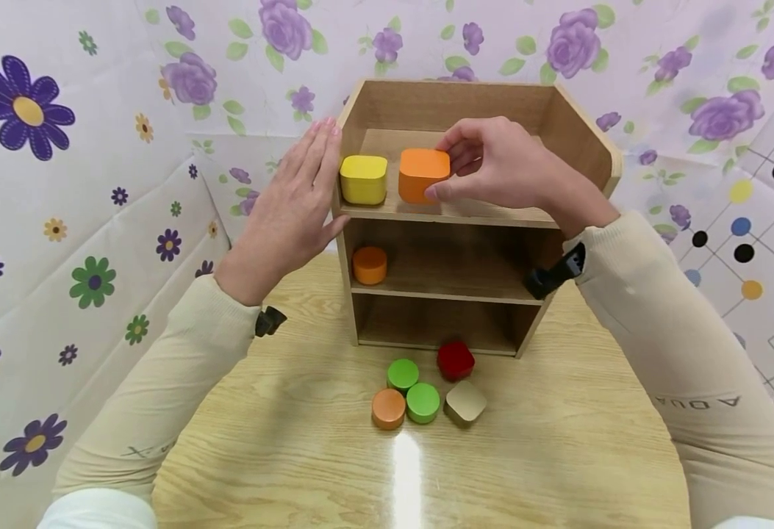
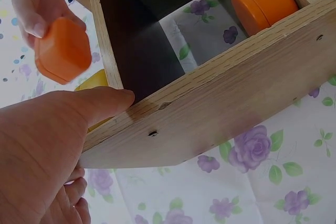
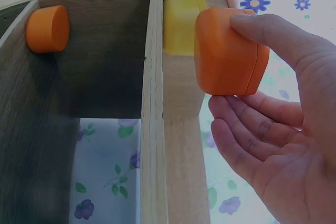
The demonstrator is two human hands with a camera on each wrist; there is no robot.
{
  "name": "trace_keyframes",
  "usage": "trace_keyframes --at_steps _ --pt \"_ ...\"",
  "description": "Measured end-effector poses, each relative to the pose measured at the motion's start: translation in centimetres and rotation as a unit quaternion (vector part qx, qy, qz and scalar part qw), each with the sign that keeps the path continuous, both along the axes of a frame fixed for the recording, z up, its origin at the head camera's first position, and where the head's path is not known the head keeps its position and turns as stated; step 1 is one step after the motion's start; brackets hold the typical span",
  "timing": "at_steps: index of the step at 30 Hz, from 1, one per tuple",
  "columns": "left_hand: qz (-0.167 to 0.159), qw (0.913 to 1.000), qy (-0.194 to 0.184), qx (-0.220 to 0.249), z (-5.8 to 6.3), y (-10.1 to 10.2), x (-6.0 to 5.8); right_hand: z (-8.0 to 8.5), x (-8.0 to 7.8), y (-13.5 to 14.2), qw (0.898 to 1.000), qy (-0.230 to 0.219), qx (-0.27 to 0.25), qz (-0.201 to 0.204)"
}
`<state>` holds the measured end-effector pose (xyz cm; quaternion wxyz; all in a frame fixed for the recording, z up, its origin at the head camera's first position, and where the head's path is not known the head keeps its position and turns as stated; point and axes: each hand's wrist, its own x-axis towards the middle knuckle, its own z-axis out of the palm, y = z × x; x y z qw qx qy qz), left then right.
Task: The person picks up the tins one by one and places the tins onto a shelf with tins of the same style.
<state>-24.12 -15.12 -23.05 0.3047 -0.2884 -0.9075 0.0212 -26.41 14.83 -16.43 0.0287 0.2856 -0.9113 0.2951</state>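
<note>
My right hand pinches an orange rounded-square box between thumb and fingers, at the top level of a small wooden shelf unit. In the right wrist view a lid seam runs around this orange box. Just left of it, a yellow rounded-square box sits in the top level's left corner. My left hand lies with straight fingers along the unit's left side. Its thumb touches the front edge near the top board. On the middle level, a round orange box stands at the left.
On the table before the unit lie two green round boxes, a brown-orange round one, a dark red box and a beige box. Flowered cloth hangs behind and at the sides.
</note>
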Motion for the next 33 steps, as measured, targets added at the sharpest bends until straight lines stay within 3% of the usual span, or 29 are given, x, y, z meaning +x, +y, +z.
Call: trace_keyframes --at_steps 11,19,27,33 --pt "-0.002 1.0000 0.004 0.003 -0.1 0.1 0.1 -0.9 -1.2 -0.5 0.999 -0.020 0.015 -0.021" --pt "0.000 1.0000 0.000 -0.001 0.0 0.0 0.1 -1.4 -1.6 -0.8 0.999 -0.030 0.016 -0.014" --pt "-0.015 0.9997 -0.008 0.017 -0.1 0.0 0.0 -2.0 -1.9 -0.6 1.000 -0.023 0.010 -0.001" --pt "-0.017 0.9997 -0.006 0.018 -0.1 -0.1 0.0 -1.6 -1.4 -0.4 1.000 -0.010 0.016 -0.006"
